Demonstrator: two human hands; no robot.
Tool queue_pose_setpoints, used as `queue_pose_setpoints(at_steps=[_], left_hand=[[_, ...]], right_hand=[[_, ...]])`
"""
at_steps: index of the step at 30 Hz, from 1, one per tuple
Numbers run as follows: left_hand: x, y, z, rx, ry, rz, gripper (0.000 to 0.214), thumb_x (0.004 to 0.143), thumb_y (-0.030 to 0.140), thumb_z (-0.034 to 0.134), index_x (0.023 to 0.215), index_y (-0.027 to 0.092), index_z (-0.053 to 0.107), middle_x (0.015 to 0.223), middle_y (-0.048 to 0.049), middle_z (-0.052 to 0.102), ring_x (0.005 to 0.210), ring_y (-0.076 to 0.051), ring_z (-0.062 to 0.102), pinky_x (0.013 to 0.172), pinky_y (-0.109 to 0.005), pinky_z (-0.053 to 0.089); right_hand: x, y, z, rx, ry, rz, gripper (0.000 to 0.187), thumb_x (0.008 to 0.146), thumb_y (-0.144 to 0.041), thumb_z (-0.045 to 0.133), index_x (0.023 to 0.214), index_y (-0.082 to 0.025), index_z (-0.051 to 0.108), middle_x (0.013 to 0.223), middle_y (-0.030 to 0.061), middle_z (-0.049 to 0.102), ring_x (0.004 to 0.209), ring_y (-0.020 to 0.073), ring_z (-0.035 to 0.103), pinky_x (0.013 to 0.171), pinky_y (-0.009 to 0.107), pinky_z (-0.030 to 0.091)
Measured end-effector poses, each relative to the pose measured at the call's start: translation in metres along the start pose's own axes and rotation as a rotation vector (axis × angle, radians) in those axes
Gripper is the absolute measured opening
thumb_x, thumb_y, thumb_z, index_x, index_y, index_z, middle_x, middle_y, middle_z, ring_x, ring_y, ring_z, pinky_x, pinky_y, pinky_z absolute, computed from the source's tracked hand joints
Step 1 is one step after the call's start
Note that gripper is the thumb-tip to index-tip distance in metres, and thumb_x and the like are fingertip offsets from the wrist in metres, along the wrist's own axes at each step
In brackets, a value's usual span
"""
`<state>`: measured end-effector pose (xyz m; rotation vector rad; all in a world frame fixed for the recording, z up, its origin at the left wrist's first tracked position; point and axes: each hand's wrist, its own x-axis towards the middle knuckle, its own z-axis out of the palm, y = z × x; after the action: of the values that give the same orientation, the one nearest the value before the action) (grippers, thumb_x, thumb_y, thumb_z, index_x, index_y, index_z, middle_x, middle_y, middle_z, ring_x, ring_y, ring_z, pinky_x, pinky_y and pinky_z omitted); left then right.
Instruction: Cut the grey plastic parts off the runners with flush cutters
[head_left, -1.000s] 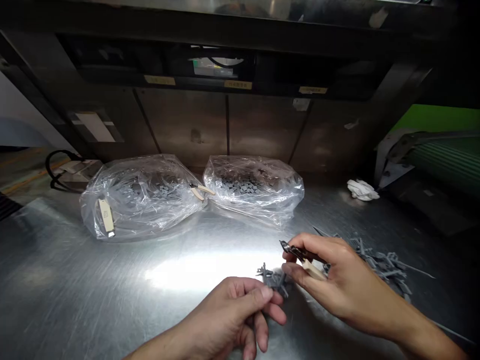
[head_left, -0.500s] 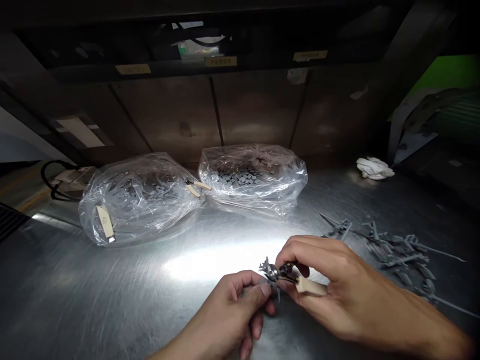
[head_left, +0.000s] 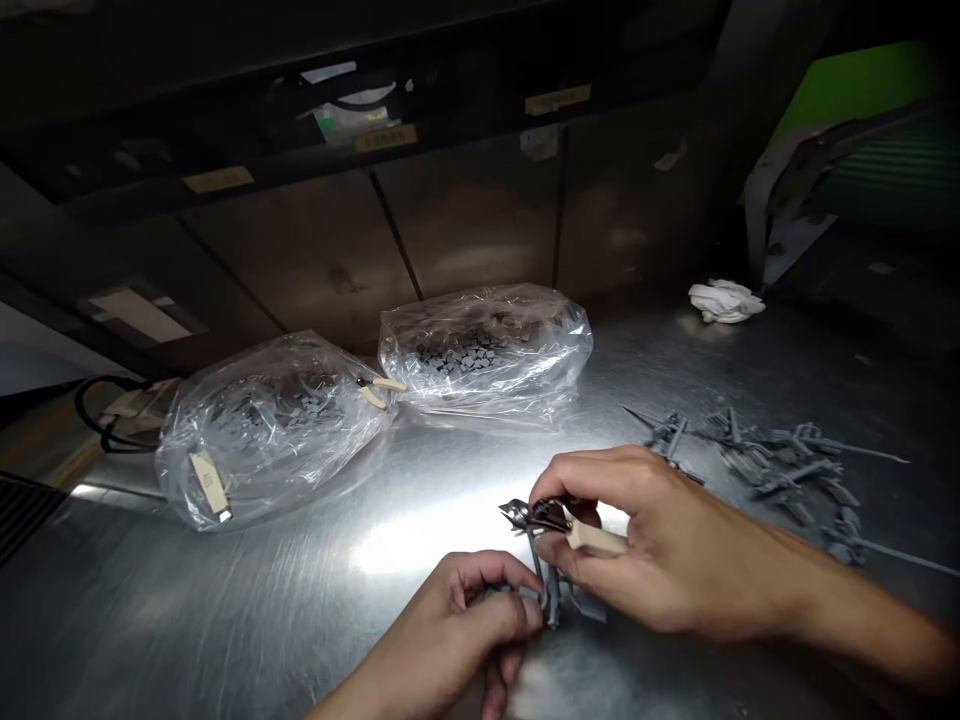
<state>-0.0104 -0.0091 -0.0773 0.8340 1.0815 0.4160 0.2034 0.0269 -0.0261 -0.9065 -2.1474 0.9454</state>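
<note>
My right hand (head_left: 637,540) is closed round a pair of side cutters (head_left: 596,538) with cream handles. Their dark metal jaws point left, above my other hand. Between thumb and forefinger, my left hand (head_left: 469,625) pinches a grey plastic sprue (head_left: 553,600) with thin branches. The sprue hangs just below the cutter jaws; whether the blades touch it I cannot tell. To the right of my right hand lies a loose heap of similar grey sprues (head_left: 799,470) on the metal table (head_left: 262,610).
Two clear plastic bags stand at the back, a left bag (head_left: 247,490) and a right bag (head_left: 540,355), with small grey pieces inside. Another pair of cream-handled cutters (head_left: 384,388) and a cream utility knife (head_left: 210,486) rest on the left bag. A crumpled white cloth (head_left: 725,300) lies far right.
The cutters have lifted slightly off my left fingers and turned, their jaws now pointing left. More of the grey sprue shows below them. The whole view has tilted a little.
</note>
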Motion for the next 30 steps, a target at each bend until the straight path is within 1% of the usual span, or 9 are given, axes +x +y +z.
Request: queue_pose_setpoints(at_steps=[6,12,14,16,18,20,23,26,30], left_hand=[[0.002,0.000,0.000,-0.016,0.039,-0.070,0.021,0.057,0.029,0.072,0.074,0.018,0.065,0.058,0.0015,0.062,0.037,-0.007,0.044,0.037,-0.019,0.032],[0.007,-0.003,-0.004,0.126,-0.068,0.001,0.041,0.077,0.054,0.078,0.075,0.014,0.068,0.055,0.0022,0.057,0.042,-0.005,0.040,0.043,-0.020,0.022],[0.008,-0.002,-0.005,0.004,-0.070,0.031,0.044,0.078,0.056,0.079,0.077,0.014,0.069,0.055,0.0038,0.053,0.041,-0.004,0.035,0.042,-0.021,0.021],[0.009,0.001,-0.004,-0.209,-0.001,0.073,0.037,0.077,0.047,0.083,0.082,0.013,0.071,0.059,0.0043,0.053,0.042,-0.004,0.033,0.041,-0.021,0.022],[0.010,0.006,-0.005,-0.389,0.078,0.121,0.030,0.077,0.036,0.084,0.086,0.010,0.073,0.064,0.0029,0.054,0.045,-0.004,0.034,0.040,-0.020,0.025],[0.010,0.009,-0.007,-0.493,0.105,0.170,0.027,0.077,0.031,0.083,0.090,0.008,0.075,0.068,0.0009,0.057,0.047,-0.005,0.038,0.040,-0.019,0.027],[0.011,0.007,-0.009,-0.532,0.046,0.213,0.027,0.079,0.034,0.083,0.087,0.009,0.074,0.068,0.0006,0.058,0.044,-0.005,0.038,0.037,-0.020,0.028],[0.011,0.003,-0.008,-0.514,0.005,0.237,0.032,0.080,0.042,0.083,0.080,0.013,0.070,0.063,0.0025,0.056,0.041,-0.004,0.036,0.036,-0.020,0.026],[0.009,0.003,-0.004,-0.522,-0.001,0.206,0.041,0.075,0.048,0.088,0.078,0.015,0.064,0.061,0.0044,0.056,0.039,-0.003,0.033,0.035,-0.019,0.025]], right_hand=[[0.000,0.005,0.002,0.005,0.010,-0.006,0.023,0.073,-0.003,0.063,0.089,-0.019,0.068,0.075,-0.0053,0.064,0.065,0.0087,0.053,0.060,0.023,0.039],[-0.004,0.007,0.003,0.043,0.042,-0.009,0.017,0.078,-0.010,0.065,0.091,-0.020,0.066,0.080,-0.0039,0.066,0.068,0.0098,0.057,0.062,0.023,0.043],[-0.008,0.007,0.000,0.032,0.088,0.016,0.011,0.084,-0.015,0.064,0.093,-0.021,0.065,0.082,-0.0034,0.067,0.071,0.0112,0.060,0.066,0.024,0.046],[-0.014,0.006,-0.003,-0.010,0.101,0.084,0.005,0.093,-0.025,0.060,0.094,-0.023,0.064,0.082,-0.0026,0.069,0.074,0.0137,0.064,0.068,0.026,0.048],[-0.020,0.007,-0.006,-0.082,0.022,0.147,0.010,0.097,-0.029,0.057,0.094,-0.026,0.066,0.084,-0.0016,0.071,0.078,0.0167,0.067,0.068,0.027,0.050],[-0.025,0.011,-0.004,-0.160,-0.077,0.157,0.011,0.093,-0.025,0.060,0.099,-0.029,0.068,0.091,-0.0017,0.074,0.085,0.0192,0.070,0.071,0.027,0.053],[-0.028,0.021,0.004,-0.232,-0.128,0.148,0.025,0.086,-0.019,0.064,0.107,-0.032,0.070,0.099,-0.0009,0.076,0.092,0.0222,0.072,0.078,0.030,0.056],[-0.028,0.029,0.014,-0.237,-0.102,0.139,0.025,0.085,-0.021,0.065,0.107,-0.032,0.071,0.099,0.0007,0.077,0.090,0.0233,0.073,0.077,0.031,0.057],[-0.030,0.033,0.021,-0.237,-0.008,0.095,0.021,0.079,-0.017,0.067,0.096,-0.029,0.071,0.090,0.0014,0.076,0.079,0.0224,0.072,0.070,0.029,0.055]])
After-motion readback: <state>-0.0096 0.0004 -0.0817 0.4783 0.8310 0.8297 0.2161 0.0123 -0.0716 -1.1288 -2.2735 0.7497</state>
